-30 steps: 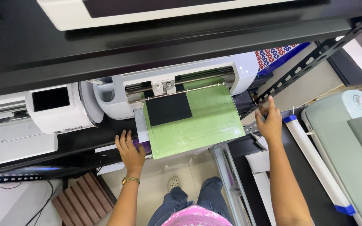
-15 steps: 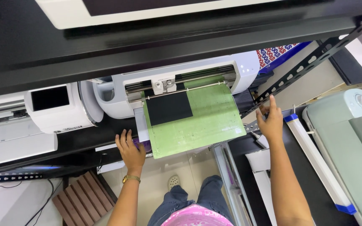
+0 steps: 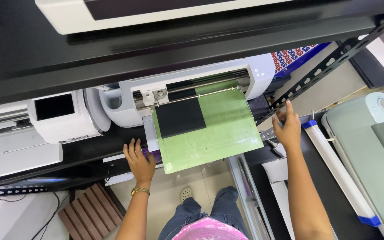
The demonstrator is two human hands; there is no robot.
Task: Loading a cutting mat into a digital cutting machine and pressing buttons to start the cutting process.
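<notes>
From my remote seat the biggest thing over the work is the black shelf frame point(image 3: 165, 53), with a long white machine point(image 3: 156, 13) on its top board and a perforated black brace point(image 3: 321, 73) slanting down on the right. Under it sits the white cutting machine point(image 3: 192, 95), and the green cutting mat point(image 3: 214, 133) is fed partway into its slot, sticking out towards me with a black sheet point(image 3: 179, 116) stuck on its upper left part, just below the carriage. I judge the mat is being cut or fed, so the sound way here is to keep both hands off it, let it run freely, and keep its hanging front edge unblocked. My left hand point(image 3: 139, 162) lies flat with its fingers spread on the black shelf edge, just beside the mat's lower left corner, holding nothing. My right hand point(image 3: 287, 129) rests with its fingers loosely up against the brace, near the mat's right edge but apart from it; I can't tell whether it truly clasps the metal. A second white machine point(image 3: 63, 118) stands to the left, a pale green machine point(image 3: 374, 151) on the right, and a white roll with blue ends point(image 3: 338, 173) near it. Below are the tiled floor point(image 3: 178, 182), a slatted wooden mat point(image 3: 90, 215), and my jeans point(image 3: 210, 213).
</notes>
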